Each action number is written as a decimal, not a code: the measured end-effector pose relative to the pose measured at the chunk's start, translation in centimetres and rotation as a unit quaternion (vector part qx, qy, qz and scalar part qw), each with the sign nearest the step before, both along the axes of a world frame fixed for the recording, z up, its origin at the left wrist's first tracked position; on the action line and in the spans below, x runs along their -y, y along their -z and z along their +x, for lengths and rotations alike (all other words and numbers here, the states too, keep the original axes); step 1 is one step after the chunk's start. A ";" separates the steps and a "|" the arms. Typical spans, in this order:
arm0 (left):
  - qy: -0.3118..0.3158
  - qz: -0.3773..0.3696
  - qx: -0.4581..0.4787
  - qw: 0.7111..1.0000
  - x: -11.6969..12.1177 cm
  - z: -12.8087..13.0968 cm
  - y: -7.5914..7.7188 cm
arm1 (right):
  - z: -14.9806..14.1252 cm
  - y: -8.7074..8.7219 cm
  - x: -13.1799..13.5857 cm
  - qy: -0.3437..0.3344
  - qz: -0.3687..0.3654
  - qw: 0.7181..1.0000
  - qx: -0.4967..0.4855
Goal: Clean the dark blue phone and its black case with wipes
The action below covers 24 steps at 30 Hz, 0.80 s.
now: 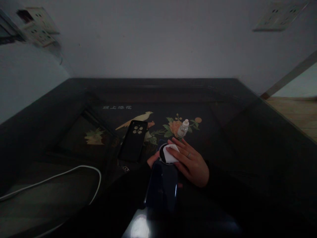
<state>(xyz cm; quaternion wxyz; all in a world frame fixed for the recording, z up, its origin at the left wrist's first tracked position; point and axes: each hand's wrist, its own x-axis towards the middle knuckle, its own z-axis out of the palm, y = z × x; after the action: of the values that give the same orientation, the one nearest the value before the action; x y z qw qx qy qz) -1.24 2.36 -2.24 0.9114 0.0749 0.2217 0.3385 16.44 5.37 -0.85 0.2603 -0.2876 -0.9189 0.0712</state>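
A dark blue phone [162, 186] lies back side up, its round camera ring toward the far end. My left hand [153, 160] grips the phone from beneath at its far left corner; only fingertips show. My right hand [192, 162] presses a small white pad [170, 153] onto the camera ring with pinched fingers. A black phone case [133, 140] with several round cutouts lies on the table just to the left. A small clear dropper bottle [183, 128] stands upright just beyond my right hand.
The dark lacquered table [235, 138] carries inlaid bird and flower pictures under glass. A white cable [74, 172] loops across the near left. Wall sockets sit high at the left and right. Wooden floor shows at the far right.
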 end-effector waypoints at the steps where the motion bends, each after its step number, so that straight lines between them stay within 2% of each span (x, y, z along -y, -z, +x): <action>1: 0.014 -0.003 0.018 1.000 -0.1 0.0 -0.2 | -0.1 -0.1 0.1 -0.022 0.016 1.000 0.009; 3: 0.042 -0.002 0.061 0.997 -0.3 -0.1 -0.6 | -0.2 -0.3 0.4 -0.064 0.040 0.997 0.020; 5: 0.046 0.006 0.088 0.995 -0.3 -0.1 -0.7 | -0.2 -0.4 0.4 -0.067 0.043 0.997 0.018; 9: 0.041 0.003 0.082 0.996 -0.2 -0.2 -0.5 | 0.2 -0.1 -0.4 0.008 -0.018 1.000 -0.012; 13: 0.063 0.037 0.082 0.994 -0.2 -0.2 -0.5 | 0.8 0.1 -1.0 0.077 -0.105 0.987 -0.098; 17: 0.069 0.052 0.100 0.991 -0.3 -0.4 -0.7 | 1.1 0.2 -0.7 0.083 -0.130 0.977 -0.145; 21: 0.050 0.032 0.102 0.993 -0.4 -0.7 -1.0 | 1.2 0.0 -0.4 0.090 -0.131 0.974 -0.160; 24: 0.037 0.044 0.102 0.993 -0.4 -0.8 -0.8 | 1.2 -0.3 -0.3 0.084 -0.129 0.972 -0.177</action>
<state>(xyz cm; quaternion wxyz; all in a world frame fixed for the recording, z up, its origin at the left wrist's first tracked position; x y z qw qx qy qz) -2.01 2.71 -1.41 0.9369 0.0882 0.1099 0.3200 17.64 5.66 -0.53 0.3844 -0.3780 -0.8139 0.2166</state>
